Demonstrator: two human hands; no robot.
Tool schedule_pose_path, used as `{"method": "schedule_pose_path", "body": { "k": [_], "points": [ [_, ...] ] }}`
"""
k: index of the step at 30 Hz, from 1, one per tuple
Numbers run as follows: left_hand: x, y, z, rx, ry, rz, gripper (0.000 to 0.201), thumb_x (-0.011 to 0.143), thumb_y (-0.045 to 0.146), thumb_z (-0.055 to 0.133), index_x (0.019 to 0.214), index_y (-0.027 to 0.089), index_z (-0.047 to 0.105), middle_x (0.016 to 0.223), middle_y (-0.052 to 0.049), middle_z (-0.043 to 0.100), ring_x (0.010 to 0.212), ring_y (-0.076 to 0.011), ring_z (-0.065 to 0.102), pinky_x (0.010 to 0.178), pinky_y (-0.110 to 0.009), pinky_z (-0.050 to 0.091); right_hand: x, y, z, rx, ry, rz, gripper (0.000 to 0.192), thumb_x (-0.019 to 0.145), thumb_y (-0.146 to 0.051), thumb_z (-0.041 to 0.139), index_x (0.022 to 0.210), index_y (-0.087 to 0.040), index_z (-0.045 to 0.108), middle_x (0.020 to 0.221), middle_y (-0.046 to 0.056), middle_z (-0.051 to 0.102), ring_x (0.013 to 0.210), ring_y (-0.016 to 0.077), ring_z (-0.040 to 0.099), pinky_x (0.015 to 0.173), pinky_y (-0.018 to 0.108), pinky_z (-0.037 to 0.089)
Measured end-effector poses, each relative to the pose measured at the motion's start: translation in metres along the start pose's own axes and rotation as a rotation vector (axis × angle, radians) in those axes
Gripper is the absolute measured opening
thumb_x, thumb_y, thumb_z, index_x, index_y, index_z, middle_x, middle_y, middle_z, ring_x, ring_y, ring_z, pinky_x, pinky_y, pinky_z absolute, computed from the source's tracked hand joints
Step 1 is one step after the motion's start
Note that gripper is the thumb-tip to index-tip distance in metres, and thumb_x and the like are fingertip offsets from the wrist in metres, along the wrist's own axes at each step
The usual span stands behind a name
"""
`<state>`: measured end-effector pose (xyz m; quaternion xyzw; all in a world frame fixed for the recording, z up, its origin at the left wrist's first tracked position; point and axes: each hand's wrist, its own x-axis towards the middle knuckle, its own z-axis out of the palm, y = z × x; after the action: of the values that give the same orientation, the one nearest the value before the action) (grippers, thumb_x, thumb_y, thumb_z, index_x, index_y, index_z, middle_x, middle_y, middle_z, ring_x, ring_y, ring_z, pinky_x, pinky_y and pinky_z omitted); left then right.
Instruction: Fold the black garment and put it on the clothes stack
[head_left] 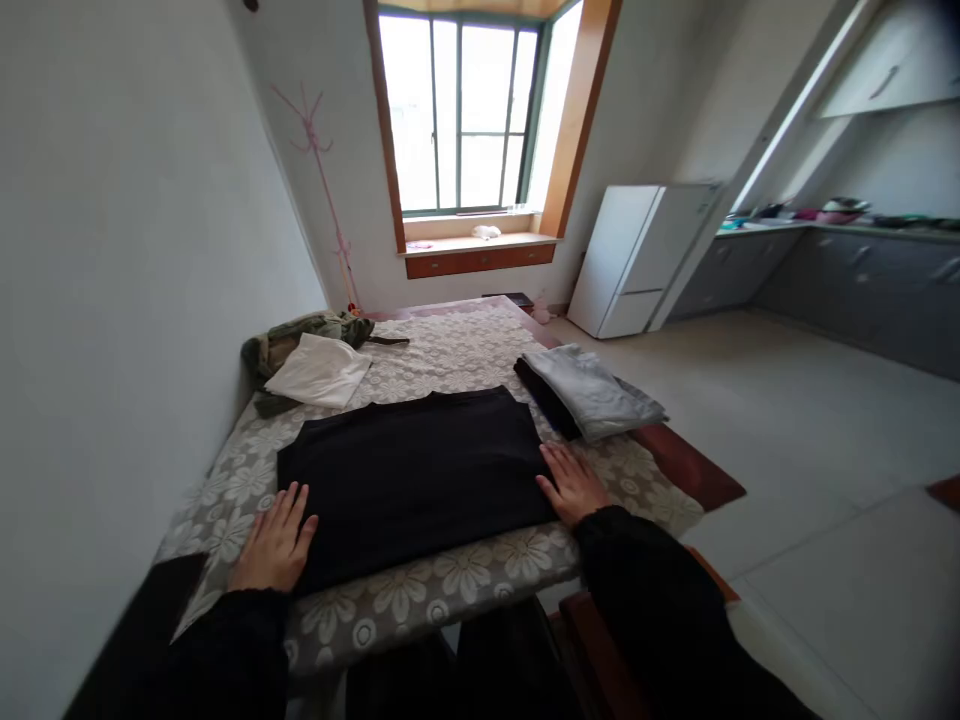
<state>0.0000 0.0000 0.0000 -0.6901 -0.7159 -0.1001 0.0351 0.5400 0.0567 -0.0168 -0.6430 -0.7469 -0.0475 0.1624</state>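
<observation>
1. A black garment point(416, 470) lies folded into a broad, flat rectangle at the lower middle of the frame; its cloth looks matte and smooth, with straight edges and barely a crease.
2. The left hand point(276, 545) rests at the garment's lower left corner, palm down and fingers spread, released rather than gripping, with the fingertips on the dark cloth's edge.
3. The right hand point(571, 483) lies flat at the garment's right edge, fingers together and pointing up the frame, also open and grasping nothing (both sleeves are dark and soft-looking).
4. Under it all is a table point(697, 470) of reddish-brown wood, showing at its right rim, covered by a lace-like tablecloth point(450, 350) with a pale flower pattern.
5. Right of centre, just above the right hand, sits a folded grey garment point(592, 390), ridged with soft folds, lying on a darker folded piece.
6. At the centre left, a white folded cloth point(319, 370) lies on a rumpled olive-green garment point(300, 335), close to the plain wall.
7. At the upper middle, a window point(465, 110) with a green frame and orange wooden surround glows bright.
8. A boxy white fridge point(637, 255) stands at the right of centre, on a pale floor.
</observation>
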Motion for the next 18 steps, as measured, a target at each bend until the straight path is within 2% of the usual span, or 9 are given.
{"method": "schedule_pose_path", "body": {
  "k": [2,5,7,11,14,18],
  "points": [
    [-0.02,-0.015,-0.006,-0.039,0.042,0.0,0.062,0.102,0.041,0.031,0.157,0.014,0.037,0.161,-0.014,0.04,0.151,-0.0331,0.032,0.121,-0.057,0.03,-0.011,0.024,-0.003,0.016,0.082,-0.067,0.058,0.102,-0.039,0.035,0.157,-0.021,0.038,0.155,0.012,0.049,0.145,0.0304,0.041,0.118,0.054,0.035],
    [-0.052,-0.026,-0.014,-0.073,0.142,0.077,0.057,0.102,0.038,0.037,0.156,0.021,0.04,0.162,-0.012,0.04,0.152,-0.0333,0.03,0.119,-0.057,0.034,-0.028,0.035,-0.013,0.097,0.163,-0.209,0.061,0.101,-0.039,0.044,0.158,-0.019,0.034,0.154,0.015,0.049,0.144,0.0299,0.042,0.116,0.051,0.041],
    [-0.071,-0.032,-0.021,-0.088,0.198,0.149,0.053,0.1,0.035,0.042,0.153,0.027,0.044,0.16,-0.01,0.043,0.151,-0.0332,0.033,0.118,-0.056,0.037,-0.038,0.036,-0.024,0.159,0.17,-0.306,0.056,0.099,-0.037,0.051,0.152,-0.02,0.042,0.152,0.014,0.051,0.142,0.0291,0.045,0.115,0.048,0.044],
    [-0.097,-0.041,-0.038,-0.136,0.278,0.209,0.045,0.098,0.029,0.047,0.142,0.03,0.055,0.148,-0.007,0.056,0.142,-0.0312,0.047,0.117,-0.054,0.042,-0.047,0.037,-0.044,0.223,0.105,-0.461,0.029,0.097,-0.028,0.056,0.124,-0.025,0.066,0.136,0.009,0.064,0.131,0.0268,0.057,0.11,0.044,0.05],
    [-0.103,-0.041,-0.049,-0.153,0.252,0.278,0.036,0.095,0.026,0.051,0.129,0.031,0.064,0.14,-0.005,0.063,0.134,-0.0279,0.056,0.115,-0.048,0.046,-0.044,0.039,-0.051,0.247,0.062,-0.522,0.02,0.097,-0.028,0.058,0.113,-0.026,0.07,0.125,0.007,0.07,0.118,0.0242,0.065,0.102,0.04,0.056],
    [-0.1,-0.042,-0.06,-0.154,0.16,0.334,0.032,0.092,0.025,0.053,0.12,0.03,0.068,0.13,-0.003,0.069,0.121,-0.0241,0.065,0.108,-0.041,0.053,-0.035,0.047,-0.056,0.261,0.039,-0.578,0.021,0.098,-0.023,0.055,0.112,-0.025,0.071,0.121,0.006,0.072,0.111,0.0205,0.068,0.096,0.035,0.058]
  ]
}}
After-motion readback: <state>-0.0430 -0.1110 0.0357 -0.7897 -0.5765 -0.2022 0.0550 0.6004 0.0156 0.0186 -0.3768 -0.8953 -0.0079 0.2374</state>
